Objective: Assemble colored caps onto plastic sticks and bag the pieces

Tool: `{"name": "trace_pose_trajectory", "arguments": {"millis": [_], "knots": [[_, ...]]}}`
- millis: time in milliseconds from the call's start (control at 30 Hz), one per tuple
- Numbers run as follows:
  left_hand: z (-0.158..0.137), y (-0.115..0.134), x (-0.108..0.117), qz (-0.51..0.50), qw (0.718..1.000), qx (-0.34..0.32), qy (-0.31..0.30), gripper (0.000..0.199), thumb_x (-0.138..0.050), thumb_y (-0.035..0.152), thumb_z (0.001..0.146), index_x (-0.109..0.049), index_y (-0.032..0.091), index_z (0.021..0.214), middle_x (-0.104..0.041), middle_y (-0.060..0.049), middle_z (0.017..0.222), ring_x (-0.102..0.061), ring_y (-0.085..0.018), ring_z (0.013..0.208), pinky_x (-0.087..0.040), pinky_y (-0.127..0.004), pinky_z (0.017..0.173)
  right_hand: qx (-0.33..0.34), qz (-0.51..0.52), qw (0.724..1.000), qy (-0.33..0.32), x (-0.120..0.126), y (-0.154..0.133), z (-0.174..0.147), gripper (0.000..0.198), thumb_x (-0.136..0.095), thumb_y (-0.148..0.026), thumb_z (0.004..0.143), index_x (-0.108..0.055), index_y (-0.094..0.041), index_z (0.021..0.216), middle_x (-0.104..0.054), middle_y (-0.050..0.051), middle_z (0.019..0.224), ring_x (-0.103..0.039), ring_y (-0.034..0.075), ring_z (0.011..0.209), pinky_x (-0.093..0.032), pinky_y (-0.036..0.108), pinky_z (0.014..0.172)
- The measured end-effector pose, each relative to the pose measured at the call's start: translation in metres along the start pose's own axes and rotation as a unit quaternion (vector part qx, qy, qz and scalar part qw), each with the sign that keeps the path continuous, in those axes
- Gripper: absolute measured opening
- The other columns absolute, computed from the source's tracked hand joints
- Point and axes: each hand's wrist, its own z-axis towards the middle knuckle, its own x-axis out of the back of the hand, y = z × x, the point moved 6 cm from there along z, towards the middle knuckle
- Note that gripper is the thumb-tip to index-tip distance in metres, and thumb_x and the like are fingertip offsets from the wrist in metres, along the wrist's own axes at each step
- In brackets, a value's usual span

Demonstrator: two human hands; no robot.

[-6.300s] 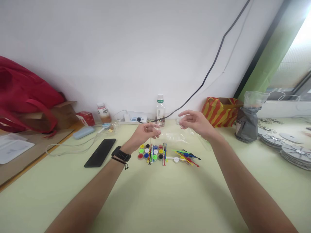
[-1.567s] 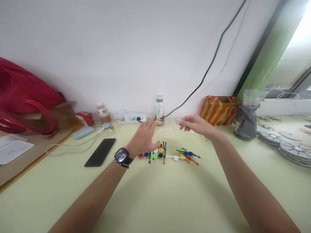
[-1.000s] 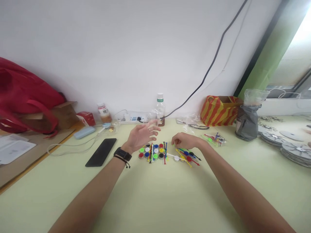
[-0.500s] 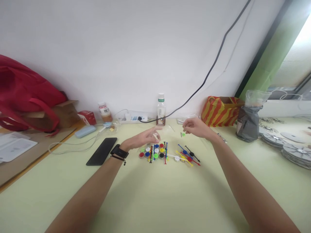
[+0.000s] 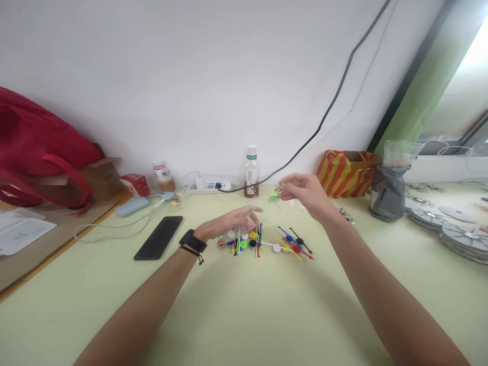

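My right hand [image 5: 303,193] is raised above the table, its thumb and fingers pinching a green arrow spinner [image 5: 273,199] with a round hub. My left hand [image 5: 238,221] hovers over the pile of parts with its fingers stretched out and apart. Its fingertips come close to the green arrow's lower left end; whether they touch is blurred. Below it lie coloured round discs [image 5: 244,244] and several loose arrows [image 5: 258,249], partly hidden by the hand. To the right rest assembled spinners: a white one [image 5: 276,248], a red one [image 5: 297,248] and a black one [image 5: 300,241].
A black phone [image 5: 158,238] lies left of my left wrist. Along the wall stand a drink bottle [image 5: 251,173], a power strip [image 5: 209,184] and another bottle [image 5: 163,176]. A striped bag [image 5: 345,175], a grey bag [image 5: 389,195] and stacked discs [image 5: 463,239] are at right.
My right hand has moved left and slightly up with the green arrow spinner, now nearer my left hand. The left hand has shifted slightly right and down over the discs.
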Motion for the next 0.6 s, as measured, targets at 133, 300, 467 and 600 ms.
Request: {"name": "trace_pose_trajectory", "arguments": {"millis": [133, 300, 467, 600], "knots": [[0.002, -0.002, -0.003, -0.098, 0.995, -0.021, -0.016, 0.058, -0.059, 0.043, 0.094, -0.047, 0.024, 0.148, -0.061, -0.012, 0.124, -0.062, -0.025, 0.099, -0.049, -0.038, 0.086, 0.021, -0.104, 0.994, -0.041, -0.015, 0.0, -0.002, 0.019, -0.072, -0.033, 0.081, -0.073, -0.016, 0.09, -0.077, 0.008, 0.085, -0.072, 0.019, 0.077, -0.057, 0.029, 0.071], [0.002, -0.003, -0.003, -0.141, 0.99, -0.01, -0.029, 0.056, -0.058, 0.039, 0.093, -0.05, 0.023, 0.146, -0.062, -0.012, 0.122, -0.061, -0.026, 0.104, -0.049, -0.038, 0.086, 0.039, -0.221, 0.971, -0.077, -0.008, 0.006, 0.003, 0.025, -0.065, -0.039, 0.089, -0.074, -0.016, 0.095, -0.077, 0.007, 0.087, -0.069, 0.018, 0.075, -0.052, 0.026, 0.066], [0.0, -0.007, -0.003, -0.091, 0.995, 0.023, -0.041, 0.055, -0.058, 0.042, 0.094, -0.051, 0.025, 0.146, -0.064, -0.01, 0.118, -0.065, -0.024, 0.093, -0.048, -0.038, 0.086, -0.073, -0.395, 0.893, -0.204, 0.006, 0.055, 0.004, 0.018, -0.066, -0.031, 0.085, -0.071, -0.016, 0.092, -0.076, 0.01, 0.095, -0.068, 0.015, 0.067, -0.047, 0.024, 0.058], [-0.002, -0.009, -0.003, -0.054, 0.997, 0.036, -0.038, 0.052, -0.057, 0.045, 0.095, -0.052, 0.028, 0.145, -0.062, -0.008, 0.12, -0.063, -0.024, 0.102, -0.048, -0.035, 0.086, -0.184, -0.411, 0.83, -0.329, 0.004, 0.095, -0.01, 0.014, -0.073, -0.026, 0.072, -0.071, -0.016, 0.082, -0.076, 0.007, 0.079, -0.068, 0.017, 0.062, -0.046, 0.023, 0.054]]}}
